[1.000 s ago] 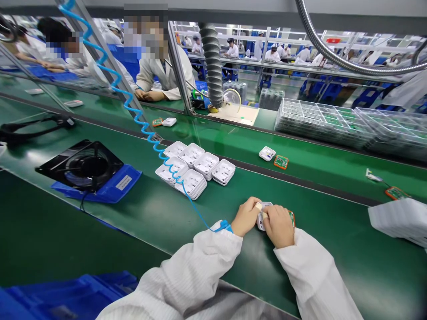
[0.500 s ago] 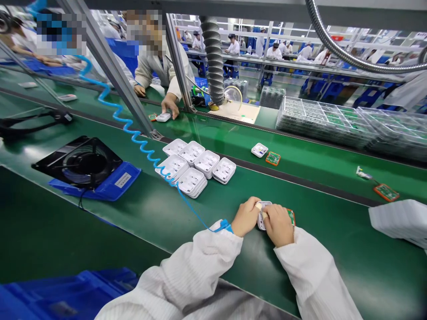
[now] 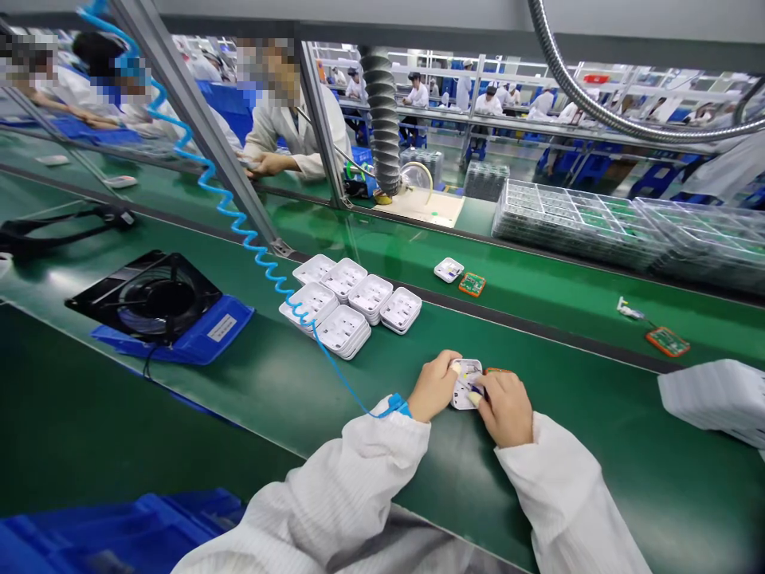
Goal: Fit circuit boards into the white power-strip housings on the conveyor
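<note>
A small white plastic housing [image 3: 464,389] lies face up on the green bench, its inside showing wires and small dark parts. My left hand [image 3: 435,386] grips its left edge, thumb over the rim. On the other side, my right hand [image 3: 505,405] has its fingers bent over the housing's right part, closed around something dark and small that I cannot make out. Behind the right fingers peeks the edge of an orange-rimmed circuit board [image 3: 497,371]. A blue wrist strap [image 3: 395,406] with a coiled cord circles my left wrist.
Stacked white housings [image 3: 342,328] stand to the left. A black fan [image 3: 156,296] rests on a blue bin lid [image 3: 221,328]. On the belt [image 3: 555,307] sit a housing [image 3: 448,269] and circuit boards [image 3: 668,341]. White trays [image 3: 711,397] are stacked right; a co-worker [image 3: 299,135] sits opposite.
My right hand has shifted rightward off the housing's middle, uncovering more of its inside. Items on the belt have moved slightly left. The co-worker opposite has drawn their hands back from the belt.
</note>
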`<action>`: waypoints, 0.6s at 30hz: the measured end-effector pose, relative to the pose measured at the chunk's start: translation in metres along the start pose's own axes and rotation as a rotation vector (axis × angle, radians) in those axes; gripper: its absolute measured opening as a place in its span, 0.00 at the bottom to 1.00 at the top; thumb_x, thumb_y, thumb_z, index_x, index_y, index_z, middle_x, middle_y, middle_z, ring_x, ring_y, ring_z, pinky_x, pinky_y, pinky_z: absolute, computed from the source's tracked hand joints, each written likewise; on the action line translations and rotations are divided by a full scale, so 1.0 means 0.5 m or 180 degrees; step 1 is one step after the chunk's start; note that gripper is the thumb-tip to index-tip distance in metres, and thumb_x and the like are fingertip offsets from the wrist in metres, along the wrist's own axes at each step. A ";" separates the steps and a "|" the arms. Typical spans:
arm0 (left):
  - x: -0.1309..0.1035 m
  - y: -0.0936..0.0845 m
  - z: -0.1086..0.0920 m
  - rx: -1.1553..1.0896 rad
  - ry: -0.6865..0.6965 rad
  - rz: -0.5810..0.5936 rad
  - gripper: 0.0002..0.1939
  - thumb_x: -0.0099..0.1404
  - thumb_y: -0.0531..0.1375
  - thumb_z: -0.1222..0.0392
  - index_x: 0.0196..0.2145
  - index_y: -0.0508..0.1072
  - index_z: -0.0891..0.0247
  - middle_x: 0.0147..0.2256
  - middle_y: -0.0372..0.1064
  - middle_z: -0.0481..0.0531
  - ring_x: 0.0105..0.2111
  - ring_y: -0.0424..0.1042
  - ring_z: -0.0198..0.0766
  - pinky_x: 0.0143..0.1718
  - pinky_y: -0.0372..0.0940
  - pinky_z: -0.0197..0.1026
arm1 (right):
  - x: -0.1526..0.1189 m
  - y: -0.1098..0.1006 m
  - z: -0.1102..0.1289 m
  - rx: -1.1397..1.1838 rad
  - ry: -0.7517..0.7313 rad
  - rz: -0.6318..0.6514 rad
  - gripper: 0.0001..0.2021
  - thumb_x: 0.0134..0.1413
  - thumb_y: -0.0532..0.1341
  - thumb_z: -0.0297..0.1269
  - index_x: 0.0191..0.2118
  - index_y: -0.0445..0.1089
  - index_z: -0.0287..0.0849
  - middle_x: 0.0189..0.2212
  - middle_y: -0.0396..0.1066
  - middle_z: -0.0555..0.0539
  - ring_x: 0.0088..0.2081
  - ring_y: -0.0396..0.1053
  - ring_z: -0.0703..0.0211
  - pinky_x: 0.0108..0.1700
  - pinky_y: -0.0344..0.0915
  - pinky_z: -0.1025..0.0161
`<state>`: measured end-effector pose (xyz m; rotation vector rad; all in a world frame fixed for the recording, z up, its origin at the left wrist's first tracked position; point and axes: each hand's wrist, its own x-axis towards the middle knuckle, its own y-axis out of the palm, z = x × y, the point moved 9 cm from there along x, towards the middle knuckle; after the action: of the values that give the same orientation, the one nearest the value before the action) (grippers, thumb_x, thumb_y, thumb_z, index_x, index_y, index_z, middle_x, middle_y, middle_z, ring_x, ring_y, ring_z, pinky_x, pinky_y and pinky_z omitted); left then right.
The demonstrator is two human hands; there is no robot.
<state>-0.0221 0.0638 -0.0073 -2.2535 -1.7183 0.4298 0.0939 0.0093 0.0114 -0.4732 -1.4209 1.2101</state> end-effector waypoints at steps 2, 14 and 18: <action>0.003 -0.010 -0.002 0.0089 0.0008 -0.0052 0.14 0.62 0.48 0.63 0.42 0.69 0.61 0.38 0.72 0.50 0.38 0.69 0.38 0.40 0.61 0.38 | -0.004 0.002 -0.001 -0.0063 -0.0054 -0.0053 0.09 0.57 0.54 0.37 0.36 0.69 0.41 0.33 0.67 0.45 0.36 0.59 0.56 0.37 0.53 0.60; -0.005 0.002 -0.062 0.0430 0.0697 0.0559 0.15 0.63 0.47 0.63 0.44 0.68 0.62 0.40 0.71 0.51 0.39 0.69 0.38 0.40 0.61 0.37 | 0.018 -0.011 -0.025 -0.0173 0.0613 0.0104 0.12 0.47 0.60 0.37 0.39 0.65 0.40 0.40 0.67 0.41 0.41 0.59 0.49 0.40 0.53 0.56; -0.016 0.021 -0.097 0.0336 0.1396 0.0822 0.16 0.62 0.47 0.66 0.46 0.67 0.62 0.45 0.69 0.52 0.44 0.67 0.38 0.46 0.59 0.38 | 0.031 0.016 -0.034 0.0489 0.0681 0.0925 0.24 0.44 0.60 0.31 0.50 0.59 0.39 0.48 0.64 0.40 0.49 0.59 0.48 0.48 0.53 0.53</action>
<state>0.0042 0.0516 0.0336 -2.2849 -1.1697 0.0621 0.1023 0.0321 0.0090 -0.6971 -1.0930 1.4420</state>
